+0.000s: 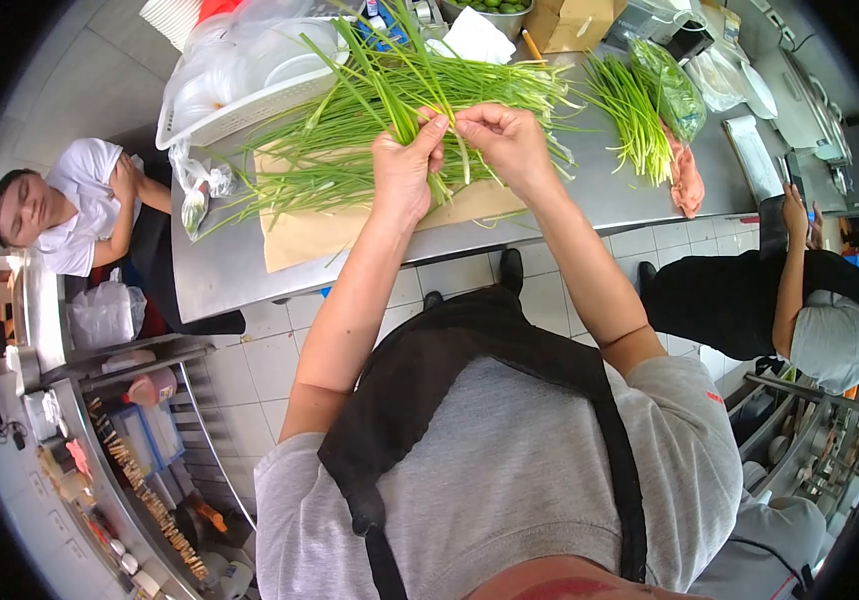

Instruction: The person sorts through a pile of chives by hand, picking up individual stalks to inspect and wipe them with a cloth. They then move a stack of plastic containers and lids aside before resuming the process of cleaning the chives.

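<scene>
Over the steel table, my left hand (407, 165) is closed round a small bunch of long green chives (389, 95), their tips sticking up past the thumb. My right hand (504, 140) pinches at the pale stalks right beside the left thumb, the fingertips of both hands almost touching. What exactly lies between the right fingertips is too small to make out fully, but it seems to be a chive stalk. Under and behind both hands spreads a large loose pile of chives (299, 150), partly on brown paper (294, 240).
A white basket (239, 120) of clear plastic lids stands at the table's left. To the right lie another chive bunch (634, 120), a bag of greens (664, 85) and a pinkish cloth (686, 175). One person (69, 205) is at the left, another (829, 320) at the right.
</scene>
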`<state>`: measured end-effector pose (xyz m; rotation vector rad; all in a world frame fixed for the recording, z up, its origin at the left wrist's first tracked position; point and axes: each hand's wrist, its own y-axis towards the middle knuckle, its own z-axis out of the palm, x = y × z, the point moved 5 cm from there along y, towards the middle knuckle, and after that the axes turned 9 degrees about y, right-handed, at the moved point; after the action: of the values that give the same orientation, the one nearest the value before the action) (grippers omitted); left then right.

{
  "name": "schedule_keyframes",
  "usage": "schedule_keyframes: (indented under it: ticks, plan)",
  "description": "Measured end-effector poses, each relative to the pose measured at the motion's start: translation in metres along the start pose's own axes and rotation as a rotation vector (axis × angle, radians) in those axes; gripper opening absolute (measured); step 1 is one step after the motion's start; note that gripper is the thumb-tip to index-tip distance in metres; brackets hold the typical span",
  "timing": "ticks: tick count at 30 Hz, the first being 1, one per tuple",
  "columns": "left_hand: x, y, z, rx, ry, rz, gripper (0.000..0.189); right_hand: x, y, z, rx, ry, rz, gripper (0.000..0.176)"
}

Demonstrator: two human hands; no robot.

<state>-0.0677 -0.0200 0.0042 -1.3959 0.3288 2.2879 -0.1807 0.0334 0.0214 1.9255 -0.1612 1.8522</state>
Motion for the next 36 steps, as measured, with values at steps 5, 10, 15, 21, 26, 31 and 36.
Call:
schedule_keyframes:
  ticks: [5,10,15,21,26,31,36]
  plan:
    - [0.002,0.001,-0.002,-0.013,-0.025,-0.023,0.009,0.004,-0.001,0.003,0.0,0.076,0.14,0.009]
    - [0.003,0.002,-0.003,0.017,-0.036,-0.042,0.014,0.002,0.0,0.006,-0.004,0.159,0.171,0.007]
    - [0.0,0.001,-0.003,-0.01,-0.059,-0.041,0.015,0.0,0.001,0.004,-0.005,0.079,0.153,0.005]
    - [0.001,0.004,-0.007,-0.023,0.014,-0.044,0.014,-0.008,0.003,0.0,-0.012,0.092,0.187,0.006]
    - [0.001,0.007,-0.02,-0.125,-0.054,-0.03,0.011,-0.012,0.007,-0.018,-0.117,0.131,0.153,0.008]
    - [-0.002,0.012,-0.03,-0.051,-0.078,-0.025,0.011,-0.012,0.007,-0.041,-0.117,-0.37,0.081,0.006]
    - [-0.005,0.01,-0.02,0.041,-0.047,-0.029,0.012,0.015,-0.001,-0.007,0.013,-0.502,-0.072,0.014]
